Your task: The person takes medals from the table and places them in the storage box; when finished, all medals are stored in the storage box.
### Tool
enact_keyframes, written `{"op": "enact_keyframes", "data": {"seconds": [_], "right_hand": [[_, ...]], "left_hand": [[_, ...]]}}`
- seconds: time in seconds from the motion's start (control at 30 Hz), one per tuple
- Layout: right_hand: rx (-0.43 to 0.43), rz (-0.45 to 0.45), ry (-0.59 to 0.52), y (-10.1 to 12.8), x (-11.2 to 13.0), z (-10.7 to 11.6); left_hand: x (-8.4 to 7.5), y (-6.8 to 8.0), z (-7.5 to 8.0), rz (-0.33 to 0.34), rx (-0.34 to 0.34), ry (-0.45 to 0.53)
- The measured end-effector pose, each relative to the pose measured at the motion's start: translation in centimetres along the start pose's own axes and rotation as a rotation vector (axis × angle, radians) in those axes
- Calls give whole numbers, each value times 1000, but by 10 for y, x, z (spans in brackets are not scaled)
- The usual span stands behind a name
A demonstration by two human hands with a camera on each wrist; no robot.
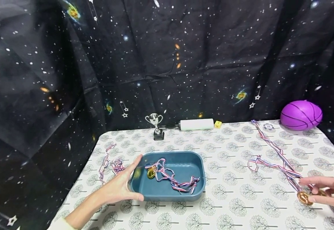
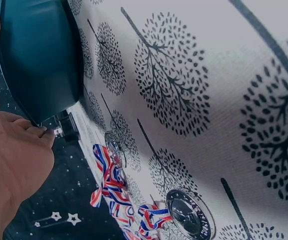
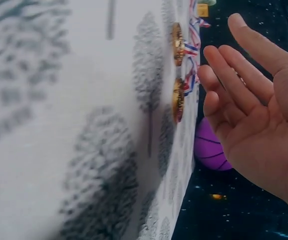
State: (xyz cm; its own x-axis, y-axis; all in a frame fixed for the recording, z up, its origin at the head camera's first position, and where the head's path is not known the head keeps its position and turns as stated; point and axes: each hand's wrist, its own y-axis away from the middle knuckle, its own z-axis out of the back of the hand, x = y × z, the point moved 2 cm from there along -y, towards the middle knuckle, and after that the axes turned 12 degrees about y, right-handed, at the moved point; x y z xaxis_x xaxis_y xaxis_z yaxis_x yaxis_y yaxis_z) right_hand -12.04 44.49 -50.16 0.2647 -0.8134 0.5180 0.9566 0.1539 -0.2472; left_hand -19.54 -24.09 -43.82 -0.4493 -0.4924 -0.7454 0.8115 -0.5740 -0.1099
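My left hand (image 1: 120, 187) grips the left end of a teal rectangular bin (image 1: 172, 198), thumb at the front and fingers toward the back. Inside the bin lies a gold medal (image 1: 151, 172) with a tangled red, white and blue ribbon (image 1: 181, 185). Far to the right, my right hand (image 1: 330, 190) hovers by a gold medal (image 1: 304, 198); a second one is partly hidden under the fingers. The right wrist view has both gold medals (image 3: 177, 100) apart from the loosely bent fingers. Beyond the left hand, silver medals (image 2: 189, 214) with striped ribbons lie on the cloth.
At the back stand a silver trophy cup (image 1: 157, 126), a white cylinder (image 1: 197, 124) and a small yellow cube (image 1: 218, 124). A purple ball (image 1: 301, 115) sits at the back right corner, with a round chip (image 1: 268, 126) beside it. Long ribbons (image 1: 279, 150) stretch across the right side.
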Motion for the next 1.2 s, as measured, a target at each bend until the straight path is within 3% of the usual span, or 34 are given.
{"op": "enact_keyframes", "data": {"seconds": [0.2,0.43,0.63,0.93,1.2], "right_hand": [[-71,41,18,6,-2,-8],[-62,-29,81,9,-3,-13],[-131,149,0,11,-2,-15],[-177,236,-45,8,0,-18],[-227,221,182,7,4,-20]], "left_hand": [[0,1,0,2,1,9],[-2,-1,0,0,6,10],[-2,-2,1,2,9,8],[-3,-1,2,9,14,8],[-3,-1,1,34,13,15]]}}
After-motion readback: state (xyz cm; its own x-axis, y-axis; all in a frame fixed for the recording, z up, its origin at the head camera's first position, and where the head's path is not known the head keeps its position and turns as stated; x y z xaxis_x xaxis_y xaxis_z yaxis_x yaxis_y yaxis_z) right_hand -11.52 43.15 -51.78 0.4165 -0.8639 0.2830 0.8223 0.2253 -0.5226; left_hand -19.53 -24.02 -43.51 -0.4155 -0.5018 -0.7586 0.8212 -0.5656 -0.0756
